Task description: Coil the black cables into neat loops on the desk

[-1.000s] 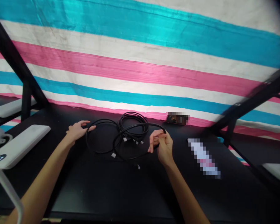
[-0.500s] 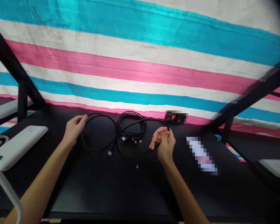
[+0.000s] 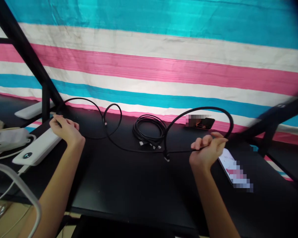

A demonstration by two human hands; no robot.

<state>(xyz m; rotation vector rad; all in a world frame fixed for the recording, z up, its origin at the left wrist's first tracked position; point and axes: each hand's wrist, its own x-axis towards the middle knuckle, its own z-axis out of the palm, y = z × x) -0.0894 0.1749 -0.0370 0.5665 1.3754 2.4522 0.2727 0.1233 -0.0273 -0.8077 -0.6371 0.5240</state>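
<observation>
Head view: the left hand [image 3: 66, 129], near the left edge of the black bench [image 3: 129, 185], is closed on one stretch of a black cable [image 3: 129, 149]. The right hand [image 3: 206, 150], toward the right edge, pinches another stretch between thumb and curled fingers. Held well apart like this, the hands pull the cable out lengthwise, probably to take out its loops. Its long axis runs left to right across the bench; it arches up at each hand, and one plug end hangs down beside the right hand. A coiled cable bundle [image 3: 149, 131] lies between the hands near the back edge. A white power strip [image 3: 37, 148] sits beside the left hand, and a phone [image 3: 227, 162] lies just beside the right.
</observation>
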